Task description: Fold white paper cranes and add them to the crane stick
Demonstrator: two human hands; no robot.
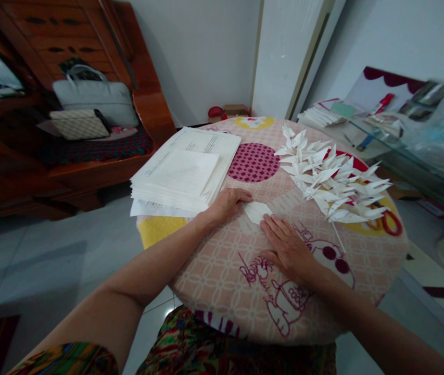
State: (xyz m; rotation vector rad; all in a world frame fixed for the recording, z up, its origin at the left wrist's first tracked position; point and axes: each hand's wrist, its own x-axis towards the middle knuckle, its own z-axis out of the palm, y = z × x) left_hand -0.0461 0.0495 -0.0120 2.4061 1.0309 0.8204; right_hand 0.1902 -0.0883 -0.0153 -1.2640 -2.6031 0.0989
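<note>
A small white piece of folded paper (257, 212) with angled corners lies flat on the round cloth-covered table (222, 271). At its left end is my left hand (227, 204), fingers bent together over the paper's edge; the exact grip is partly hidden. My right hand (286, 245) lies flat with fingers stretched out, its fingertips touching the paper's right corner. Beyond my left hand sits a stack of printed paper sheets (178, 161), with smaller blank paper (190, 169) on top. To the right, many folded white paper cranes (323, 174) are heaped together.
Red-handled scissors (391, 223) lie by the cranes at the table's right edge. A wooden sofa (155, 109) with a pale handbag (94, 96) stands at the left. On the right is a glass-topped side table (393, 151) with papers and a plastic bag.
</note>
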